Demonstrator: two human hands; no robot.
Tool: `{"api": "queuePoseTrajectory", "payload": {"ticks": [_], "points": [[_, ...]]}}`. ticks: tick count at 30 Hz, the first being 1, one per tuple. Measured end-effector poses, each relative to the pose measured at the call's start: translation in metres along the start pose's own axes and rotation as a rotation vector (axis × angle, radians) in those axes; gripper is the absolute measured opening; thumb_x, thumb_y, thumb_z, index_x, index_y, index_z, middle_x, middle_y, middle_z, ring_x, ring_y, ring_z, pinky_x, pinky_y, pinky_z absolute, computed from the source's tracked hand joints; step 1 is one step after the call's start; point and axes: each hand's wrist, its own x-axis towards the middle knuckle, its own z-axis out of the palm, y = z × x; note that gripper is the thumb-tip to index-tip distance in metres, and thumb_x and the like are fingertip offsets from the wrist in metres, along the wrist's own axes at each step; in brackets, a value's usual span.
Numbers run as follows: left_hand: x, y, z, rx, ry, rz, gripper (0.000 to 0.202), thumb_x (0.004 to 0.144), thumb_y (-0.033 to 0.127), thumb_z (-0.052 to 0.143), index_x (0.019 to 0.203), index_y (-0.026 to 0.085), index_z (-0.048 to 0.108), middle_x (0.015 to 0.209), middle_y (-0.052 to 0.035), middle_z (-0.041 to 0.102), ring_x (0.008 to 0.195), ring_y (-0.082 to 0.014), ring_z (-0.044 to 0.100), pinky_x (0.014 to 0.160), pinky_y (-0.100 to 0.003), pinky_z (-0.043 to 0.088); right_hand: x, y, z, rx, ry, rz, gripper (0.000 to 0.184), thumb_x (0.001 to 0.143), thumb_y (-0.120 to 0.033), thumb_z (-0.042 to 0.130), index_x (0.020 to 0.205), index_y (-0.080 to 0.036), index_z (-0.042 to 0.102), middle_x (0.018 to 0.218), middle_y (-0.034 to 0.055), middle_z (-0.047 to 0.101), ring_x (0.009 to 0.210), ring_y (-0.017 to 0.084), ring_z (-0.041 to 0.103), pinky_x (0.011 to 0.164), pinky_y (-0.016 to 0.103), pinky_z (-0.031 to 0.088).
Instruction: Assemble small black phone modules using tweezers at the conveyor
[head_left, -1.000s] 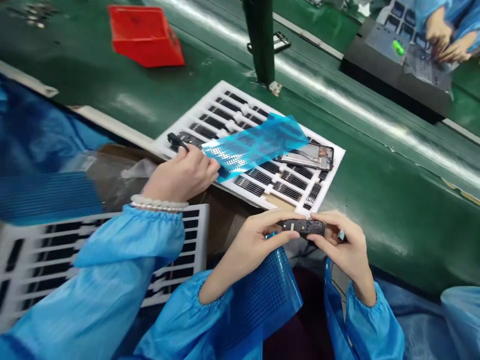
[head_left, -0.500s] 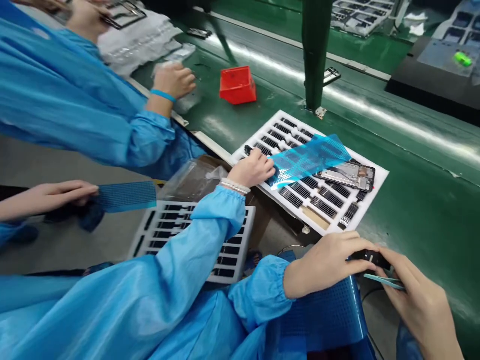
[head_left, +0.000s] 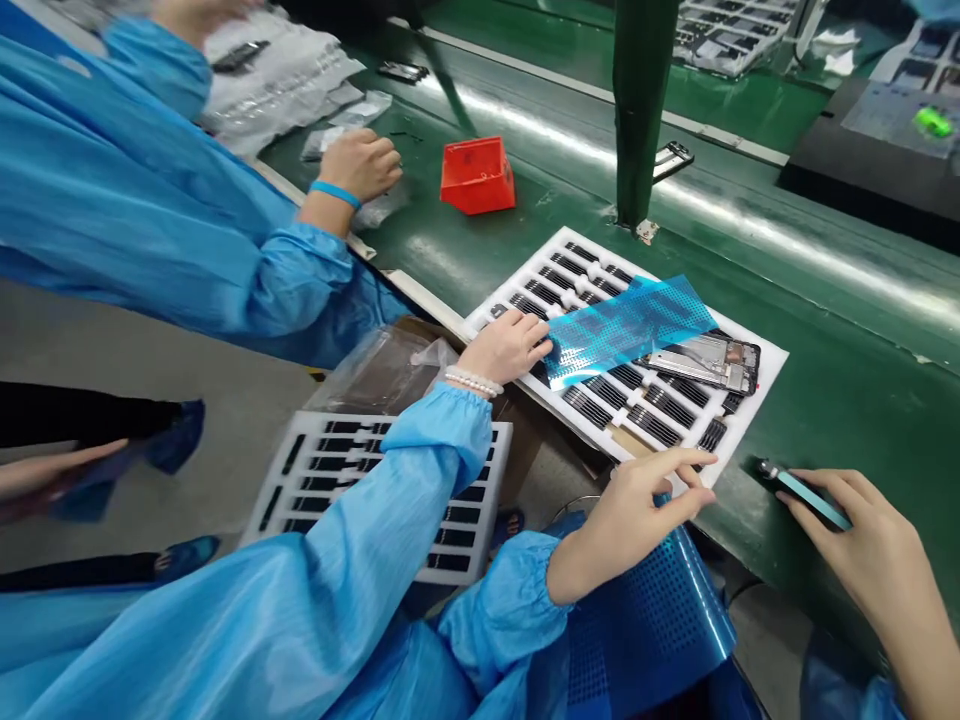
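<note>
My left hand (head_left: 637,505) hovers over the near edge of the white tray (head_left: 761,385), fingers stretched out and holding nothing. My right hand (head_left: 870,545) pinches a slim light-blue tool (head_left: 814,500), whose tip rests on a small black part (head_left: 765,468) lying on the green belt (head_left: 840,400). The tray holds rows of black parts, a phone frame (head_left: 709,358) and a blue perforated film (head_left: 626,325). A co-worker's hand with a pearl bracelet (head_left: 506,345) rests on the tray's left end. A roll of blue perforated film (head_left: 645,620) lies under my left wrist.
A second white slotted tray (head_left: 300,470) sits lower left. A red bin (head_left: 478,175) and a green post (head_left: 637,110) stand on the belt. Another person in blue (head_left: 150,200) works at the upper left. A black fixture (head_left: 862,170) is at the far right.
The black part left both my hands and now lies on the belt. My left hand opened and moved toward the tray; my right hand shifted right with the blue tool.
</note>
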Motion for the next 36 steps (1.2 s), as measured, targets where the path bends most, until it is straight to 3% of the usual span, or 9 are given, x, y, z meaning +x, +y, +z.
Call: {"api": "queuePoseTrajectory", "payload": {"ticks": [11, 15, 17, 19, 23, 25, 29, 33, 36], "points": [[-0.005, 0.009, -0.014, 0.184, 0.276, 0.076, 0.021, 0.102, 0.04, 0.076, 0.106, 0.023, 0.086, 0.075, 0.0007, 0.077, 0.056, -0.0124, 0.063, 0.052, -0.022, 0.05, 0.001, -0.034, -0.009, 0.074, -0.032, 0.206, 0.031, 0.103, -0.036, 0.067, 0.131, -0.025, 0.077, 0.126, 0.0113, 0.073, 0.095, 0.026, 0.074, 0.071, 0.035, 0.057], [-0.003, 0.014, -0.005, 0.208, 0.439, 0.134, 0.019, 0.106, 0.038, 0.074, 0.101, 0.023, 0.086, 0.074, 0.0018, 0.075, 0.061, -0.0125, 0.064, 0.058, -0.023, 0.051, -0.021, -0.063, -0.033, 0.396, 0.082, 0.293, 0.032, 0.103, -0.044, 0.074, 0.13, -0.027, 0.078, 0.114, 0.0092, 0.073, 0.081, 0.021, 0.065, 0.067, 0.033, 0.056], [0.0, 0.012, 0.003, 0.207, 0.511, 0.247, 0.02, 0.108, 0.036, 0.072, 0.101, 0.023, 0.085, 0.072, 0.0026, 0.072, 0.063, -0.0127, 0.066, 0.061, -0.023, 0.053, -0.035, -0.082, -0.041, 0.636, 0.03, 0.294, 0.035, 0.103, -0.052, 0.075, 0.128, -0.028, 0.079, 0.105, 0.006, 0.072, 0.063, 0.014, 0.052, 0.058, 0.031, 0.051], [0.003, 0.007, 0.013, 0.208, 0.536, 0.374, 0.019, 0.111, 0.033, 0.071, 0.102, 0.023, 0.084, 0.071, 0.0032, 0.07, 0.065, -0.0124, 0.067, 0.065, -0.024, 0.054, -0.046, -0.099, -0.041, 0.821, -0.066, 0.239, 0.048, 0.102, -0.062, 0.074, 0.136, -0.027, 0.078, 0.106, 0.007, 0.073, 0.064, 0.015, 0.055, 0.057, 0.03, 0.05], [0.003, 0.001, 0.024, 0.212, 0.451, 0.513, 0.018, 0.114, 0.027, 0.067, 0.106, 0.023, 0.083, 0.08, 0.0015, 0.075, 0.071, -0.0127, 0.069, 0.071, -0.025, 0.056, -0.05, -0.119, -0.021, 0.885, -0.079, 0.207, 0.022, 0.101, -0.04, 0.082, 0.12, -0.029, 0.08, 0.103, 0.0046, 0.077, 0.084, 0.02, 0.072, 0.073, 0.03, 0.059], [-0.001, 0.004, 0.023, 0.206, 0.292, 0.498, 0.015, 0.111, 0.032, 0.073, 0.108, 0.022, 0.083, 0.083, -0.0004, 0.077, 0.074, -0.0142, 0.071, 0.073, -0.025, 0.058, -0.049, -0.121, -0.01, 0.889, -0.03, 0.228, 0.002, 0.103, -0.03, 0.078, 0.103, -0.027, 0.079, 0.092, 0.0018, 0.075, 0.078, 0.017, 0.07, 0.07, 0.027, 0.057], [-0.009, 0.012, 0.014, 0.144, -0.096, 0.287, 0.016, 0.095, 0.032, 0.092, 0.106, 0.021, 0.087, 0.093, -0.0039, 0.081, 0.083, -0.018, 0.077, 0.076, -0.026, 0.061, -0.05, -0.115, 0.001, 0.924, -0.04, 0.297, 0.015, 0.103, -0.031, 0.078, 0.089, -0.025, 0.078, 0.08, 0.0, 0.069, 0.062, 0.013, 0.057, 0.051, 0.024, 0.042], [-0.01, 0.013, 0.008, 0.119, -0.116, 0.089, 0.011, 0.094, 0.015, 0.087, 0.1, 0.025, 0.088, 0.092, -0.0006, 0.084, 0.084, -0.0172, 0.078, 0.078, -0.024, 0.06, -0.053, -0.111, 0.004, 0.99, -0.093, 0.363, 0.011, 0.101, -0.036, 0.081, 0.096, -0.026, 0.082, 0.084, 0.0009, 0.073, 0.061, 0.012, 0.054, 0.05, 0.024, 0.04], [-0.007, 0.012, 0.008, 0.135, -0.076, 0.08, 0.012, 0.095, 0.014, 0.085, 0.095, 0.026, 0.088, 0.09, 0.0016, 0.084, 0.083, -0.0161, 0.078, 0.079, -0.023, 0.059, -0.055, -0.11, 0.007, 1.014, -0.023, 0.431, 0.017, 0.098, -0.035, 0.085, 0.113, -0.028, 0.083, 0.08, -0.0029, 0.068, 0.053, 0.008, 0.037, 0.048, 0.025, 0.035]]}}
